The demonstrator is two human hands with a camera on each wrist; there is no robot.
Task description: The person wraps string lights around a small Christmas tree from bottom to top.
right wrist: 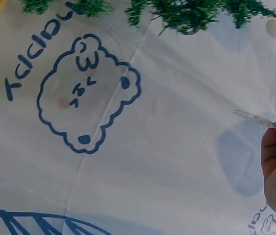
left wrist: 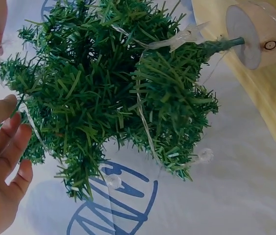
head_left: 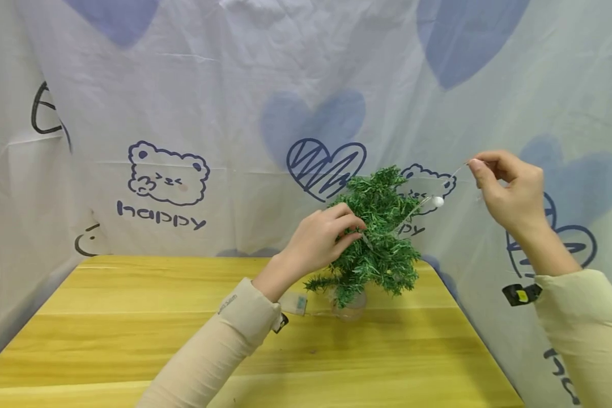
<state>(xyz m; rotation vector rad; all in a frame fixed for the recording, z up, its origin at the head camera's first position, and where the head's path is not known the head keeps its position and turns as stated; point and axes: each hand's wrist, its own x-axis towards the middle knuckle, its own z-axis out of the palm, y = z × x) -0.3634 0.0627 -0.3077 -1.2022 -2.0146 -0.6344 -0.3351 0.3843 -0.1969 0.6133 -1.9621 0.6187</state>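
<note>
A small green artificial Christmas tree (head_left: 382, 249) stands on a round wooden base (left wrist: 270, 36), with a clear wire string of lights (left wrist: 142, 117) wound about its branches. On the tree's left side, my left hand (head_left: 326, 235) has thumb and fingers at a branch tip and pinches the light string there; the exact contact is partly hidden by needles. To the right of the tree, my right hand (head_left: 512, 190) is raised and pinches the string between thumb and forefinger. A clear ornament (right wrist: 255, 118) juts from those fingers. A white ball (head_left: 438, 202) hangs on the wire between tree and right hand.
The tree stands toward the back right of a yellow wood-grain table (head_left: 132, 328). Beside its base lies a small whitish box (head_left: 294, 304) joined to a thin wire. A white cloth (head_left: 224, 113) with blue hearts and bears hangs behind and at both sides.
</note>
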